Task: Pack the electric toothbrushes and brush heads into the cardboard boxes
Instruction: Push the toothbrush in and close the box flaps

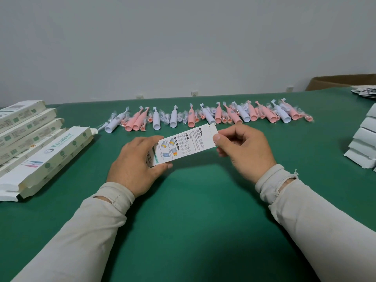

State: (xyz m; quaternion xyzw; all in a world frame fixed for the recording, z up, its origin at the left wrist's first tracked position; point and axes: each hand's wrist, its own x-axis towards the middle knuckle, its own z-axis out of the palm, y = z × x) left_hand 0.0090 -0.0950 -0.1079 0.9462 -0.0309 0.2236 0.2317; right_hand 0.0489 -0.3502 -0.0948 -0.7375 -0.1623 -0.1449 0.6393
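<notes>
I hold a long white cardboard box (186,143) with printed text above the green table, its back panel facing me. My left hand (136,162) grips its lower left end. My right hand (243,149) pinches the upper right end by the flap. Beyond the box, a long row of pink and white electric toothbrushes (218,115) lies across the table, with small wrapped brush heads (165,118) between them.
Several packed or open boxes (38,143) lie stacked at the left edge of the green table (193,210). A stack of flat white boxes (364,143) sits at the right edge. A brown carton (335,82) stands at the far right.
</notes>
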